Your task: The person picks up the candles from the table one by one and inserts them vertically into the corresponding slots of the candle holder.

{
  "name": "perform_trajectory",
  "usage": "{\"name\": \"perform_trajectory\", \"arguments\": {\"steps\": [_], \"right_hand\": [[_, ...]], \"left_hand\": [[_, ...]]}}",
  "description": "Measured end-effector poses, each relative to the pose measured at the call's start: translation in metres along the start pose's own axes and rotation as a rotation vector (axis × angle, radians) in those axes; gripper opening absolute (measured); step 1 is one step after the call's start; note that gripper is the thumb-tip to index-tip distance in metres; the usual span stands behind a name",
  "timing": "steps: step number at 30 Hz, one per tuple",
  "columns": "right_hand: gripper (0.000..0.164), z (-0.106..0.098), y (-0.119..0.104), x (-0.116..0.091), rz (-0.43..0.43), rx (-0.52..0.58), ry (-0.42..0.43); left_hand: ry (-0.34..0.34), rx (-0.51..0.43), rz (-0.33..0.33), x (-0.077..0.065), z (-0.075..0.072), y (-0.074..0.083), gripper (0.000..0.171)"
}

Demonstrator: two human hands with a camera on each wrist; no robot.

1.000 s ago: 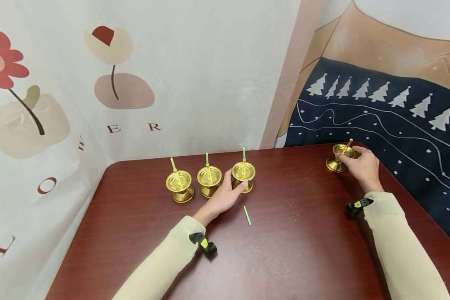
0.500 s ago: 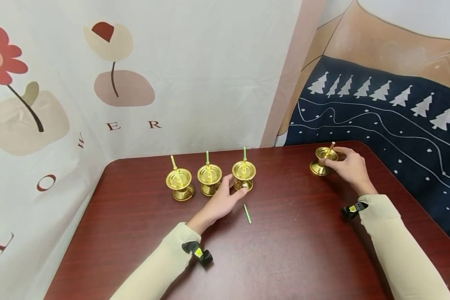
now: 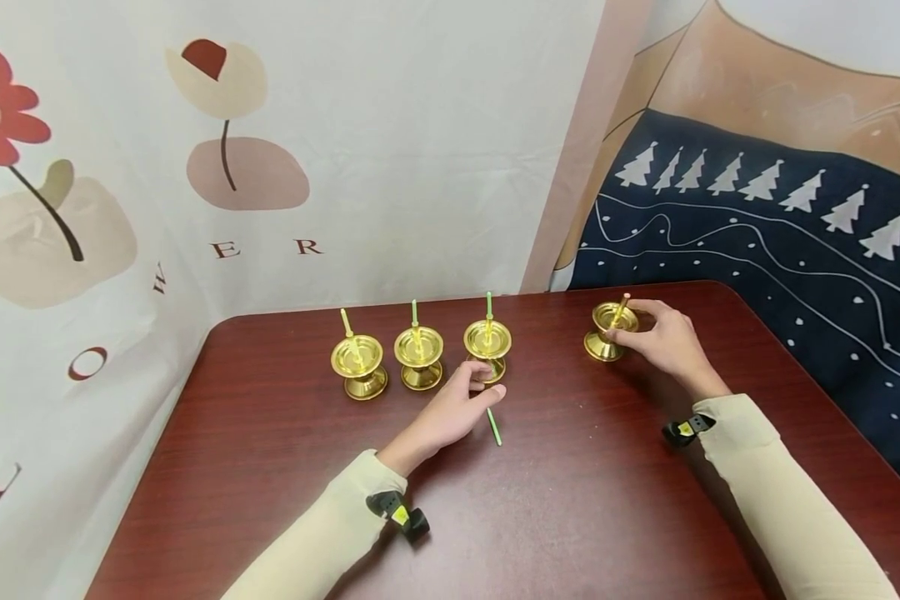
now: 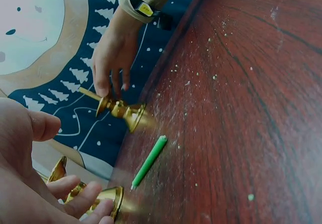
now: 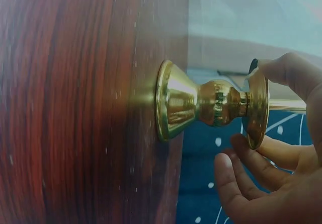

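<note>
My right hand [image 3: 667,340] grips a brass candle holder [image 3: 606,345] by the rim of its dish, thumb on one side and fingers on the other. A thin, gold-brown stick [image 3: 621,308] rises from that dish. In the right wrist view the holder [image 5: 219,103] stands upright, its flared base at the table surface. My left hand [image 3: 446,414] hovers with loosely bent fingers in front of another brass holder [image 3: 487,340], which bears a green candle [image 3: 489,306]; whether they touch, I cannot tell. A loose green candle [image 4: 149,162] lies beside that hand.
Two more brass holders stand to the left, one with a green candle [image 3: 415,313], the other with a pale yellow candle [image 3: 347,322]. The dark red table [image 3: 270,467] meets a white printed cloth [image 3: 420,167] behind and a navy cloth [image 3: 795,275] at right.
My right hand has brought its candle holder leftward across the table, nearer the row. My left hand has come off the third holder and drawn slightly toward the front.
</note>
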State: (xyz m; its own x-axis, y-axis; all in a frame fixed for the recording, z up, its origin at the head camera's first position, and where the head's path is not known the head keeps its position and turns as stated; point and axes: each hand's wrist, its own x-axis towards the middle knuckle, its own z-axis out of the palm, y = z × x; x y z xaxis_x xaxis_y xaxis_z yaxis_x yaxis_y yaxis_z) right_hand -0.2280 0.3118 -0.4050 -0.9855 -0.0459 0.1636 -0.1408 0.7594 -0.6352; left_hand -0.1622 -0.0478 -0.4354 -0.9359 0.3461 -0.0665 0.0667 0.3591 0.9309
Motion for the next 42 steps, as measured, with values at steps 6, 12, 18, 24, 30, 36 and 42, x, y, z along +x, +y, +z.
{"name": "perform_trajectory", "arguments": {"steps": [6,12,18,24,30,36,42], "right_hand": [[0.069,0.008,-0.012,-0.004,-0.023,0.017,-0.039],[0.067,0.018,-0.022,-0.008,-0.086,0.030,-0.055],[0.067,0.026,-0.033,-0.011,-0.117,0.048,-0.089],[0.066,0.031,-0.038,-0.012,-0.144,0.062,-0.109],[0.067,0.036,-0.043,-0.016,-0.169,0.062,-0.130],[0.066,0.041,-0.046,-0.019,-0.206,0.047,-0.123],[0.061,0.044,-0.050,-0.023,-0.272,0.011,-0.106]], "left_hand": [[-0.067,0.006,0.037,0.007,0.003,0.001,0.057],[-0.116,-0.017,0.018,0.016,0.006,0.001,0.062],[-0.188,-0.009,0.040,0.023,0.008,0.003,0.067],[-0.269,0.025,0.117,0.031,0.011,0.007,0.072],[-0.289,0.064,0.151,0.041,0.017,0.013,0.082],[-0.257,0.115,0.181,0.067,0.028,-0.008,0.098],[-0.246,0.155,0.132,0.082,0.032,-0.014,0.096]]}}
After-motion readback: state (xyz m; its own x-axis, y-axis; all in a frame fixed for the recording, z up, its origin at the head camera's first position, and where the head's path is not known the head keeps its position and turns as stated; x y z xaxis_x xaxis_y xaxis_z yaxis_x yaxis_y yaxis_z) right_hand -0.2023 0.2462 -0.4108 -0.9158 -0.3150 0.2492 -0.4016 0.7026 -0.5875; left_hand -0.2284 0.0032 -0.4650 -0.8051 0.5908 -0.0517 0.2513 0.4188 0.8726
